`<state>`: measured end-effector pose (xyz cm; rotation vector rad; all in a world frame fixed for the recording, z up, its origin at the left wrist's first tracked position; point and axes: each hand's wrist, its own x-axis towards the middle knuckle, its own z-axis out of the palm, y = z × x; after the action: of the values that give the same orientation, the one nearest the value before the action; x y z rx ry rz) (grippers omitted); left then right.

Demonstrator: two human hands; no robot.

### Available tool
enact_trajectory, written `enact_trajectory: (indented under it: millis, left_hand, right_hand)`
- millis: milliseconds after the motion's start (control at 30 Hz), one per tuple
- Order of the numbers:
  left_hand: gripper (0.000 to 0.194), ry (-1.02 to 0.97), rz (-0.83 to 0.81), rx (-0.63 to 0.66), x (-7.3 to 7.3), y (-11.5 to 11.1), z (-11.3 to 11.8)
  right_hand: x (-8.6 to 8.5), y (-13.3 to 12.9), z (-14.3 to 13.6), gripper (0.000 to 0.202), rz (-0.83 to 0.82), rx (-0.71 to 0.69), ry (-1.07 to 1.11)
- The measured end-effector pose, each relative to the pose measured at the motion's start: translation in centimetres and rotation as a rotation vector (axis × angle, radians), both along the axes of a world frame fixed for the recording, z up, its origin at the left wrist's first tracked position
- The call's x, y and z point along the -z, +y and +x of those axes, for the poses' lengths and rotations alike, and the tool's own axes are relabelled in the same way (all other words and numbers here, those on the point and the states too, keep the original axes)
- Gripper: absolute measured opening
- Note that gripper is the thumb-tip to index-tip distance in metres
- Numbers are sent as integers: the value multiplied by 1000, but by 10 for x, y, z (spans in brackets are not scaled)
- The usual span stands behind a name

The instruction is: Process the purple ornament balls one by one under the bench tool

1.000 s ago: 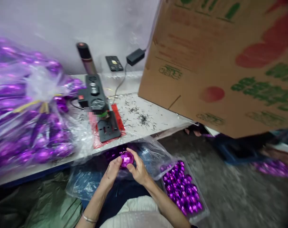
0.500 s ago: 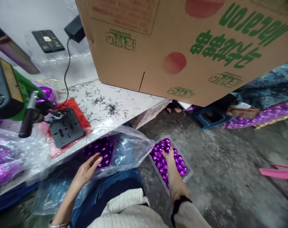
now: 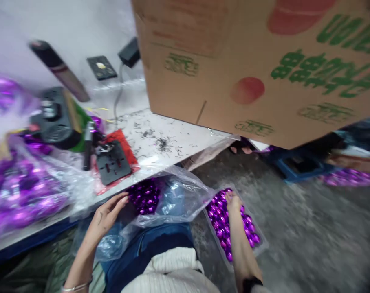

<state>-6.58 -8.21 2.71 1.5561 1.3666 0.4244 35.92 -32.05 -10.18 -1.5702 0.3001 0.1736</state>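
Note:
My right hand (image 3: pixel 233 201) reaches down onto a clear plastic tray (image 3: pixel 265 245) filled with shiny purple balls (image 3: pixel 221 221). Its fingers are curled together at the far end of the balls, and whatever they hold is hidden. My left hand (image 3: pixel 107 215) hovers by the table's front edge with fingers stretched out and nothing in them. Just beyond its fingertips, more purple balls (image 3: pixel 145 196) lie in a clear plastic bag (image 3: pixel 185 199) spread open over my lap.
A large cardboard box (image 3: pixel 209 93) stands on the white table (image 3: pixel 142 130), which is strewn with small dark bits. A green-and-black machine (image 3: pixel 61 122) with a black slotted plate (image 3: pixel 114 162) sits to the left, beside bagged purple balls (image 3: pixel 29 187). A blue stool (image 3: pixel 298 167) is on the floor.
My view has turned left, so the scene sits further right. My right hand's fingers have shifted slightly among the balls in the tray. The left hand stays beside the bag with fingers stretched.

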Motion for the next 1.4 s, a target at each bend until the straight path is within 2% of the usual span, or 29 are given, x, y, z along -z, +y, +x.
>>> enact_trajectory:
  millis: [100,133,167,233,300,367,400,467,533,633,733,833,900,967,1067,1167,1300,1400]
  left_hand:
    - [81,-57,123,-170,-25,13,-8]
    - [77,-55,189,-218,-33,20,-11]
    - [72,-42,268,-258,-41,26,-13]
    - [60,1,452,-316,-56,40,-19]
    - [52,47,636,-361,-66,52,-26]
    - [46,81,784,-433,-74,57,-34]
    - [44,98,844,-486,-76,58,-40]
    - [42,142,953,-638,-76,55,-52]
    - [47,190,1027,-833,-69,48,-65]
    - [61,214,989,-1064,-45,38,-80]
    - [74,173,810,-1112,-12,33,-83]
    - [80,136,645,-1111,13,38,-80]
    - [81,91,574,-1118,20,50,-79]
    - [83,38,525,-1129,22,67,-80]
    - [88,15,493,-1136,21,97,-82]
    - [89,48,532,-1107,22,125,-85]
    - [83,37,514,-995,25,151,-95]
    - [79,13,448,-942,21,162,-107]
  right_hand:
    - [-46,61,-9,41,47,-121,-94]
    - [-65,81,-19,40,67,-179,-171]
    - [-84,100,-33,41,49,-300,-354]
    - [-120,132,-70,37,47,-628,-683]
    - [-147,154,-117,25,133,-1037,-967]
    - [-162,168,-167,20,302,-1411,-1151]
    - [-165,175,-190,19,375,-1553,-1210]
    - [-163,189,-231,21,419,-1670,-1251]
    - [-157,212,-265,30,399,-1670,-1235]
    - [-145,262,-309,47,264,-1608,-1138]
    - [-136,316,-343,61,45,-1583,-960]
    - [-130,343,-364,69,-50,-1617,-839]
    - [-128,342,-370,58,-29,-1687,-810]
    - [-126,331,-373,46,30,-1727,-812]
    - [-123,313,-378,47,144,-1694,-853]
    - [-117,304,-385,46,198,-1691,-913]
    - [-109,307,-402,46,207,-1716,-1004]
    - [-108,313,-417,48,178,-1755,-1062]
